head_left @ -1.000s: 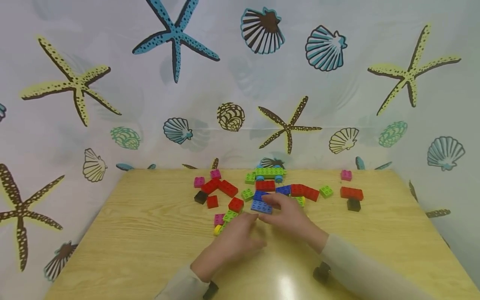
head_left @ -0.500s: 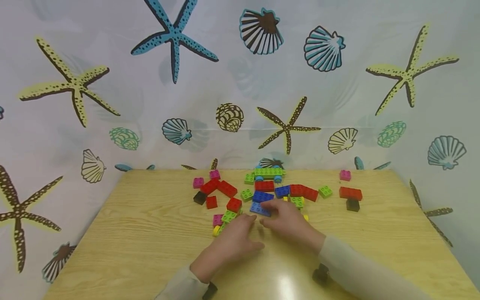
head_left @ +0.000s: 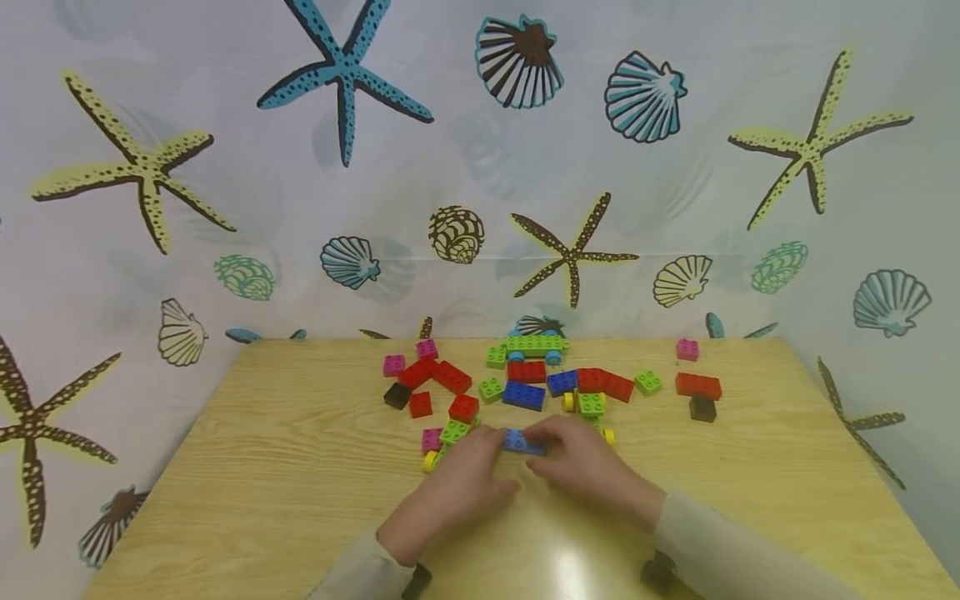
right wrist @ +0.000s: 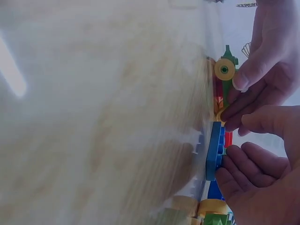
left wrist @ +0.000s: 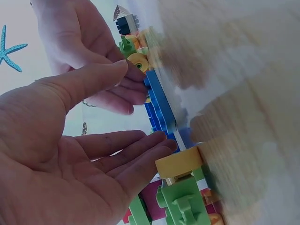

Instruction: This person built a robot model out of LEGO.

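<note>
The left hand (head_left: 461,477) has its fingers extended and its thumb held away from them; its fingertips are at the left end of a flat, studded, light blue plastic brick (head_left: 517,441). The right hand (head_left: 588,462) is loosely spread too, fingertips touching the brick's right part, thumb apart. The brick lies between the two hands, low at the desk (head_left: 300,467); whether it rests on the wood is unclear.

Just beyond the left hand stands a green plastic brick piece with yellow wheels (head_left: 454,431), and beyond the right hand, another green yellow-wheeled piece (head_left: 591,404). Farther out lie a dark blue oblong brick (head_left: 524,396), a red oblong brick (head_left: 527,372) and a green car base with blue wheels (head_left: 537,345). Well to the right are a red brick (head_left: 698,386) and a black block (head_left: 702,408). Behind hangs white cloth printed with starfish and shells (head_left: 420,167).
</note>
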`<state>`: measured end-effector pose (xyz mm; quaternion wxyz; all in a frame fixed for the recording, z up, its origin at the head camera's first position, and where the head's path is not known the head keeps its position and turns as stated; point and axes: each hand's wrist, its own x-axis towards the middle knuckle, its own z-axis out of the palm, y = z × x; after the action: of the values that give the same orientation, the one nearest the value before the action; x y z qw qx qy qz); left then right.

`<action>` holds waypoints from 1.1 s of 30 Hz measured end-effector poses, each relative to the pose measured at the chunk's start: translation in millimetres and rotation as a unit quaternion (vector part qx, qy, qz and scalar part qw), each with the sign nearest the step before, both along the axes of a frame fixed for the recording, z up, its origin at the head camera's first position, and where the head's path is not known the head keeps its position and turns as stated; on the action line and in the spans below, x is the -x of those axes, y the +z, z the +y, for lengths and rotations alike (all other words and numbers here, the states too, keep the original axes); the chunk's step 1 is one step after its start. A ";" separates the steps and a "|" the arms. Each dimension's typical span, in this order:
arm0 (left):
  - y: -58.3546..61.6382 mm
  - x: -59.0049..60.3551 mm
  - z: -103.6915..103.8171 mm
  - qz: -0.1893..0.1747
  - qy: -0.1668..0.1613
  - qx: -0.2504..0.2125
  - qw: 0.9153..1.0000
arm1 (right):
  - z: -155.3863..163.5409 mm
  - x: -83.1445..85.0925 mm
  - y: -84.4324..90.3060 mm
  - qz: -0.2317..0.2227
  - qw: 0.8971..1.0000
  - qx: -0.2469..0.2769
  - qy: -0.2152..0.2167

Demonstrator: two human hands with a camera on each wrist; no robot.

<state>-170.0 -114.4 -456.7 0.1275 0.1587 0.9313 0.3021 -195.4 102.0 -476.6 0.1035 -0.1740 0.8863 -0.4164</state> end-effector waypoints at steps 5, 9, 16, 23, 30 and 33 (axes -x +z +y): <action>1.6 -1.7 -1.0 -0.006 0.002 0.009 1.000 | 7.2 -9.3 2.1 -0.015 1.000 -0.003 0.008; 2.0 -2.7 -1.2 -0.006 0.000 0.008 1.000 | 13.6 -18.4 3.7 -0.020 1.000 -0.005 0.016; -2.0 -0.3 0.9 -0.013 -0.010 -0.007 1.000 | 23.3 -28.9 2.7 -0.040 0.999 0.012 0.027; -6.6 1.5 5.1 -0.022 -0.007 -0.009 1.000 | 31.7 -33.4 4.7 -0.013 1.000 0.009 -0.023; -7.8 5.3 9.9 -0.039 -0.012 -0.012 0.999 | 33.8 -31.2 0.0 0.008 1.000 -0.017 -0.019; -8.8 6.9 11.2 -0.040 -0.016 -0.012 0.999 | 33.0 -30.9 -1.3 0.020 0.999 -0.026 -0.004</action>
<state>-176.8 -103.2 -465.5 0.1675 0.1634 0.9189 0.3177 -164.5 135.0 -477.9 0.0890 -0.1760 0.8994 -0.3901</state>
